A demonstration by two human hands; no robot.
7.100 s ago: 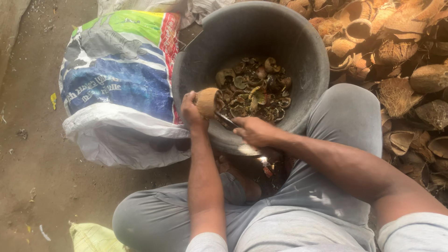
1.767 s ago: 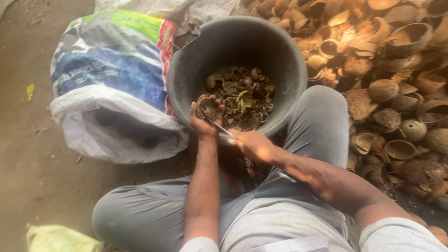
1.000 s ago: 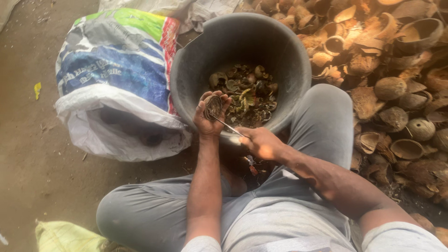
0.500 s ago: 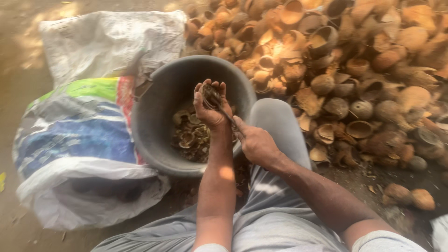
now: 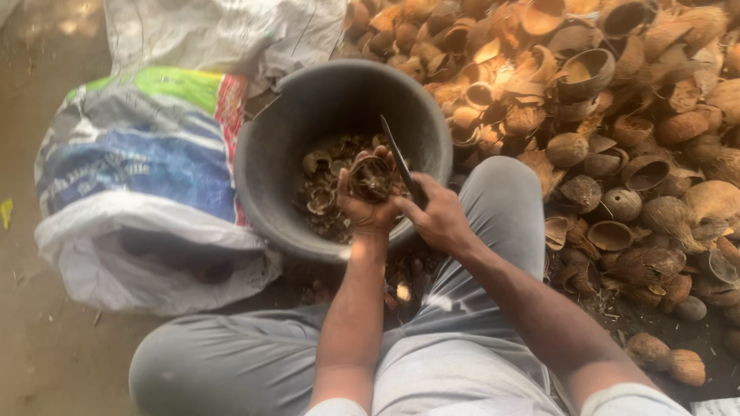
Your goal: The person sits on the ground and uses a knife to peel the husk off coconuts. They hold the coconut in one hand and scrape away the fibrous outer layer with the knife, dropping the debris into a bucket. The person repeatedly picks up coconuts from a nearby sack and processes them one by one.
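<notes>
Cupping a coconut shell half (image 5: 371,178) with its hollow turned up, the left hand (image 5: 362,206) curls its fingers snugly round the shell's underside, just above the near rim of the dark round bucket (image 5: 266,166). The right hand (image 5: 438,219) is closed in a fist around the handle of a knife (image 5: 398,159), touching the left hand at the thumb side; the thin dark blade slants up and away from the fist, crossing the right edge of the shell and standing over the bucket's inside. Both forearms run from the bucket back toward the person's lap.

Inside the bucket, beneath the held shell, lies a loose layer of brown shell pieces (image 5: 324,185). The bucket stands between the person's bent knees, which are clad in grey trousers (image 5: 493,208); the right knee rises just beside the bucket's right wall.

To the left of the bucket, touching its wall, leans a stuffed woven sack (image 5: 131,177) with green, blue and white panels. Behind that, beyond the bucket's far rim, lies a crumpled white sack (image 5: 216,31). To the right of the bucket and behind it spreads a big heap of empty coconut shells (image 5: 617,115), many with their hollows showing. Bare ground (image 5: 38,347) lies on the sack's near side.
</notes>
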